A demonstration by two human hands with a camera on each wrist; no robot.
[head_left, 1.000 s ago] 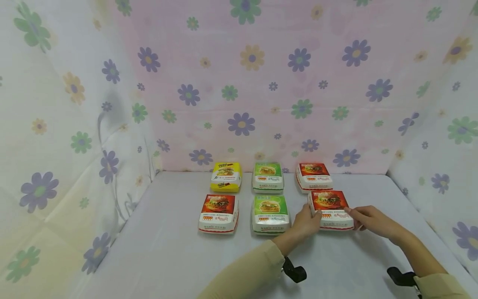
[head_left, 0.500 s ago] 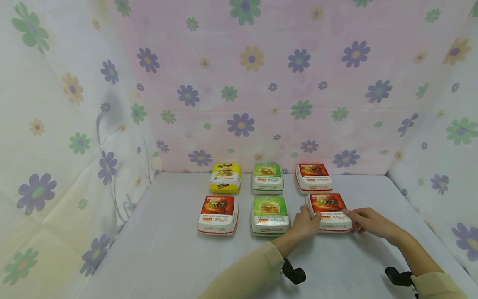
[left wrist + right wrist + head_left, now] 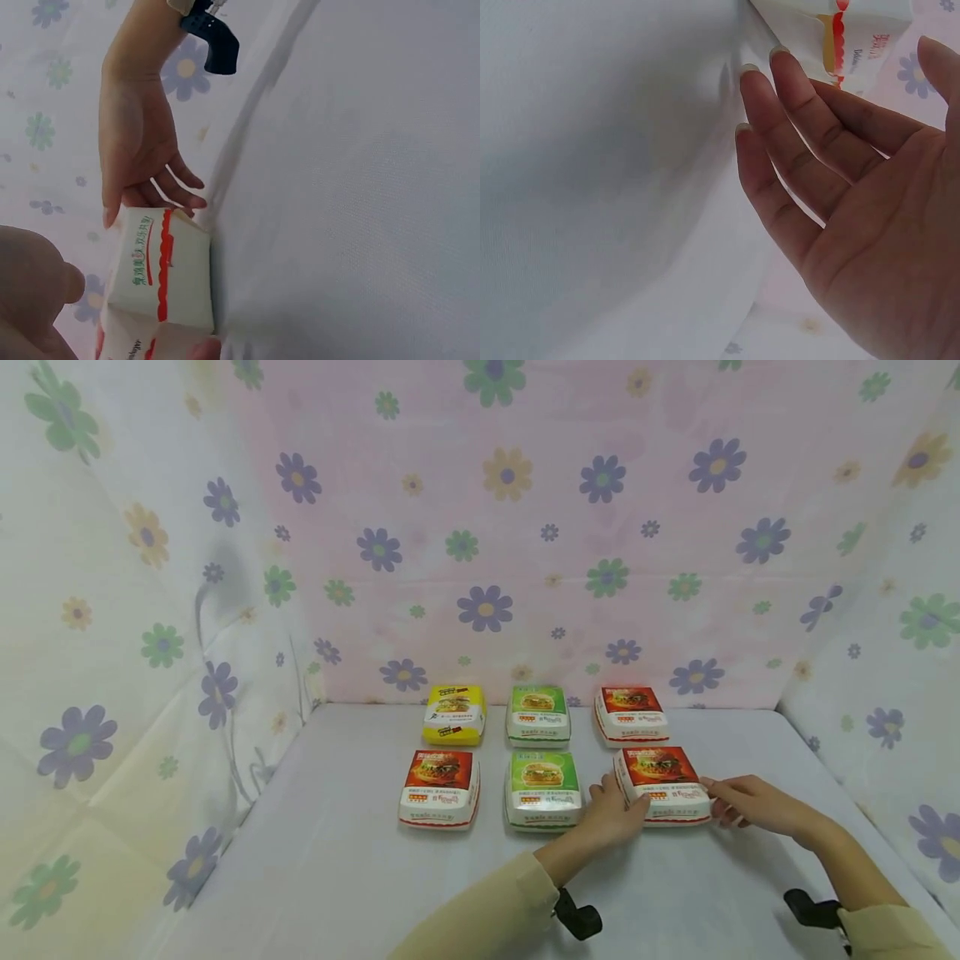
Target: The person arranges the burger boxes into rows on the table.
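Note:
A red-and-white burger box [image 3: 663,787] lies flat on the white table at the front right, between my two hands. At its left side is my left hand [image 3: 611,817], fingers along the side and thumb by the front corner. In the left wrist view that thumb stands apart from the box [image 3: 180,270]. My right hand [image 3: 761,806] is at the right side, fingertips at or very near the box edge; whether they touch is unclear. The right wrist view has the right hand [image 3: 877,225] with fingers loosely extended and palm bare.
Left of it in the front row are a green burger box [image 3: 543,789] and another red one [image 3: 439,787]. Behind stand yellow [image 3: 454,714], green [image 3: 538,714] and red [image 3: 632,714] boxes. Flowered cloth [image 3: 487,560] encloses the table [image 3: 337,877].
The front-right burger box has shifted slightly towards me and now lies flat. My right thumb has slid off its top to the side, and my left hand has loosened. The other boxes stay put.

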